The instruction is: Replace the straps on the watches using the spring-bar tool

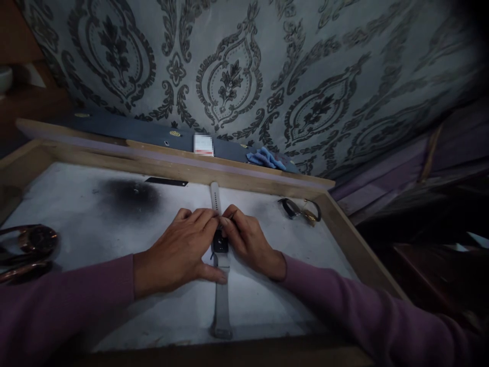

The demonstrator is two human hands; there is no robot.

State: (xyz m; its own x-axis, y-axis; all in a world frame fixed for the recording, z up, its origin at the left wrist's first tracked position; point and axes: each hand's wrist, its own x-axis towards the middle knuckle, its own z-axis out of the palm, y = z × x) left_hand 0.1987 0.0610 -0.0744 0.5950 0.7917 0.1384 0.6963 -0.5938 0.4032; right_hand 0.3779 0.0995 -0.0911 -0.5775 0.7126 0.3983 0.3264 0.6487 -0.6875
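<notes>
A smartwatch with a dark square face (220, 242) lies lengthwise on the white surface. Its pale grey strap (221, 306) runs toward me, and the holed strap half (215, 194) points away. My left hand (181, 250) steadies the watch from the left, fingertips at the top of the case and thumb on the lower strap. Closed in a pinch, my right hand (250, 242) meets the left fingertips at the case's upper edge. Something thin and dark seems to show between its fingers, but its kind is hidden.
Wooden rims (355, 250) border the tray-like work surface. Brown-toned watches (38, 239) lie at left, and another watch (300, 210) at right. A flat black strip (167, 181) rests near the back rim. Behind it are a small white box (203, 145) and a blue cloth (266, 158).
</notes>
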